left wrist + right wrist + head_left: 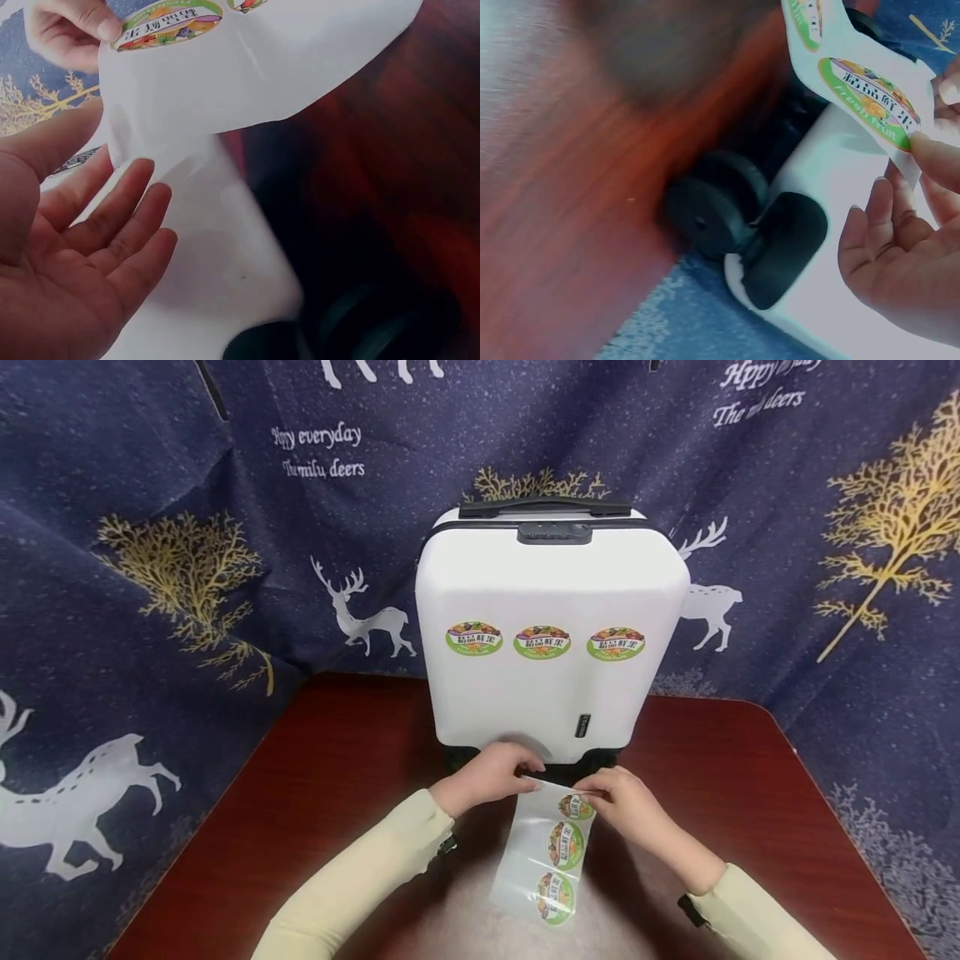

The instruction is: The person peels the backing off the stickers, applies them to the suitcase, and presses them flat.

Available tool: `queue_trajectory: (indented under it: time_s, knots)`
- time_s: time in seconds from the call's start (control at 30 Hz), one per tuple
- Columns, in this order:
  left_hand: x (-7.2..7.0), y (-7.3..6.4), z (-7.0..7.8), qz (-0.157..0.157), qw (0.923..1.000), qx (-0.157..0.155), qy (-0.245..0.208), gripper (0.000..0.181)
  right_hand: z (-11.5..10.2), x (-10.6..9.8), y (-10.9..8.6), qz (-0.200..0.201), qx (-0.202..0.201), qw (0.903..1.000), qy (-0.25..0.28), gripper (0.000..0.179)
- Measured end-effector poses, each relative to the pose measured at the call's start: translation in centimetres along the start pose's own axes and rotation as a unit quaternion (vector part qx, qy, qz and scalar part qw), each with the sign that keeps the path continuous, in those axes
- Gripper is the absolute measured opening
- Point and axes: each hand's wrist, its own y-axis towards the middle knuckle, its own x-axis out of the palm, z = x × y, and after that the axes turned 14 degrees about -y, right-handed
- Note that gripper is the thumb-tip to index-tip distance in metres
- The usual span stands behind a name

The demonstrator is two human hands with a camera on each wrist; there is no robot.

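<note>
A strip of white backing sheet (517, 847) with several oval fruit stickers (565, 846) along its right side hangs between both hands. My left hand (498, 773) pinches its top left corner between thumb and forefinger; in the left wrist view the other fingers of that hand (82, 247) are loosely bent. At the top right corner my right hand (624, 800) pinches the sheet, its thumb by the end of the topmost sticker (874, 101). Just behind the sheet stands a white suitcase (525, 710), upright, with three matching stickers (542, 642) in a row across its front.
The suitcase stands on a dark red table (360, 760), on black wheels (712, 202). A black handle (543, 507) and a lock (555, 533) are on its top. Behind hangs a dark blue cloth (450, 435) printed with deer and trees.
</note>
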Motion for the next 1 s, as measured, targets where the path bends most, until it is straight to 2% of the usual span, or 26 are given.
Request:
queue_trajectory:
  time_s: [0.23,0.33,0.43,0.57,0.67,0.87,1.0]
  knots:
    - [0.0,0.1,0.4,-0.026,0.9981,-0.004,0.055,0.02,-1.0,-0.2,1.1,-0.008,-0.025,0.9996,-0.007,0.015]
    - [0.1,0.0,0.1,-0.025,0.9971,0.006,0.071,0.015,-1.2,-0.1,1.4,-0.021,-0.012,0.9996,0.013,0.014]
    - [0.0,-0.2,-0.4,-0.014,0.9972,0.016,0.071,0.013,-1.1,0.2,1.6,-0.045,0.019,0.997,0.059,0.023]
    - [0.0,-0.9,-1.5,0.018,0.9991,0.019,0.034,0.013,-0.4,0.9,1.4,-0.063,0.065,0.9886,0.12,0.042]
    - [0.3,-1.7,-2.4,0.054,0.9984,0.018,-0.006,0.012,0.4,1.5,0.7,-0.077,0.082,0.9807,0.16,0.048]
    - [1.2,-3.2,-4.0,0.112,0.9909,0.014,-0.073,0.013,1.7,2.3,-1.3,-0.15,0.09,0.9572,0.231,0.046]
    - [1.8,-3.8,-4.7,0.141,0.9824,-0.01,-0.122,0.014,2.3,2.3,-2.5,-0.202,0.106,0.9441,0.238,0.044]
